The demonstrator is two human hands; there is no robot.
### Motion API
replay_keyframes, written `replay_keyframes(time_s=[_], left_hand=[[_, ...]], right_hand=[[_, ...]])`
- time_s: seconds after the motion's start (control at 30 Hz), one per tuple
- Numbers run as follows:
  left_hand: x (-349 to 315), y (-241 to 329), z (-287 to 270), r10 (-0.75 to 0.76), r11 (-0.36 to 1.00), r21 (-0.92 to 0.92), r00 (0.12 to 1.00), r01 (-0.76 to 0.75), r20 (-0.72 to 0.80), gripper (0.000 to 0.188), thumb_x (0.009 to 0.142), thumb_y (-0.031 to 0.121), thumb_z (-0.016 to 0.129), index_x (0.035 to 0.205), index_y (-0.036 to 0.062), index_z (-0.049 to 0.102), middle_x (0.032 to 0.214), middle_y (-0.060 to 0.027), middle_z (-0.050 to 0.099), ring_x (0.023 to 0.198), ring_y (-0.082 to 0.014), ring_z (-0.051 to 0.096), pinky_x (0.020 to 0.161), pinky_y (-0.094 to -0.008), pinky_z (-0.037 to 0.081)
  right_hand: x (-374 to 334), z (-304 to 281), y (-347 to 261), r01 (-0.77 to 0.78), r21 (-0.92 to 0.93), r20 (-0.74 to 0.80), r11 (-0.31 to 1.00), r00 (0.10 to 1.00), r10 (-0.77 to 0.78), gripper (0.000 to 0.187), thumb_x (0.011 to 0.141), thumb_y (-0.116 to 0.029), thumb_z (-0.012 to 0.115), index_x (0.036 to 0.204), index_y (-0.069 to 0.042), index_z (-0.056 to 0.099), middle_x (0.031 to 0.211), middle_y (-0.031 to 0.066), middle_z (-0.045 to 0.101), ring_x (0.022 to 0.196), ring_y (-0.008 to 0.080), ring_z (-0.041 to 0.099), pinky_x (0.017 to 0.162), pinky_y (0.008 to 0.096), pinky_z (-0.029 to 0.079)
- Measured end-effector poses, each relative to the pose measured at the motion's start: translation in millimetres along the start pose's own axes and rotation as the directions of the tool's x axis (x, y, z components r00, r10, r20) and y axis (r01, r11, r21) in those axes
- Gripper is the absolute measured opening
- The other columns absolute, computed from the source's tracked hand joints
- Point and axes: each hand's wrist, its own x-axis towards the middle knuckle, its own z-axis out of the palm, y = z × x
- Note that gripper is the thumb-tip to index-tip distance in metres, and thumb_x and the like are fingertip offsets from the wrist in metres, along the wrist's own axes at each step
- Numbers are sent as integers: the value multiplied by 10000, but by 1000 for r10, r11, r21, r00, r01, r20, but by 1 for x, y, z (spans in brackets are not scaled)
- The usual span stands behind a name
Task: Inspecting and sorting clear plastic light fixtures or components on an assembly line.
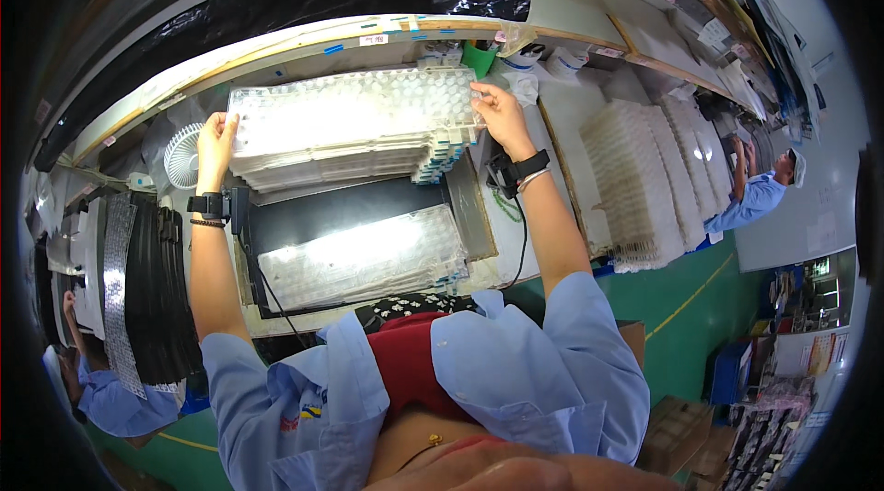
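Observation:
My left hand (pixel 218 145) and my right hand (pixel 503 115) are closed on opposite short ends of a transparent plastic sheet (pixel 396 104) patterned with rows of round shapes. The sheet lies level over a tall stack of similar sheets (pixel 313 173), with blue tabs along the stack's right edge; whether it touches the stack I cannot tell. Glare whitens its middle. Closer to my body, a lower pile of the same kind of sheets (pixel 368 261) rests on a black mat (pixel 341 206).
A white fan (pixel 184 157) stands left of the stack. Behind are a shelf edge (pixel 304 57), a green container (pixel 478 58) and white tubs (pixel 565 60). More stacked sheets (pixel 640 183) are at right, black sheets (pixel 161 279) at left. Co-workers (pixel 760 196) are on both sides.

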Motion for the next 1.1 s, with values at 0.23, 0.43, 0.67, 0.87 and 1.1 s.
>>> replay_keyframes(time_s=[0.23,0.43,0.67,0.87,1.1], left_hand=[[-2,11,6,-29,924,381,999,40,-36,238,795,221,630,878,14,549,665,-68,552,604,-148,510,577,-274,410],[-31,56,17,424,741,644,876,-192,-227,434,789,248,624,1095,-41,516,943,-253,597,878,-351,591,806,-378,445],[-42,5,14,75,877,481,992,-16,-105,574,837,297,562,1212,-113,416,1154,-312,491,1110,-383,480,932,-383,380],[-73,-21,-4,217,923,371,931,-99,-293,547,869,273,543,1270,-61,378,1230,-262,455,1096,-346,493,927,-372,380],[-227,-60,8,-481,782,487,874,388,75,523,749,211,670,1152,-76,500,925,-241,543,772,-246,539,686,-352,434]], right_hand=[[-2,0,-9,-84,-29,83,996,993,86,304,824,-73,568,1127,-43,567,763,45,628,607,81,554,528,235,469],[-6,4,3,11,-271,-81,963,996,-34,407,810,-174,565,1178,-7,515,953,204,619,801,246,623,732,327,477],[-25,31,-5,-72,-328,13,942,997,81,628,860,-276,498,1316,82,255,1176,316,470,1118,357,483,915,341,379],[-35,16,37,-7,15,-161,1000,987,9,557,857,-250,559,1283,48,359,1136,190,562,909,191,585,790,276,445],[-163,24,78,-292,-290,165,911,923,349,493,825,-261,587,1178,65,478,963,167,612,767,225,598,715,313,462]])
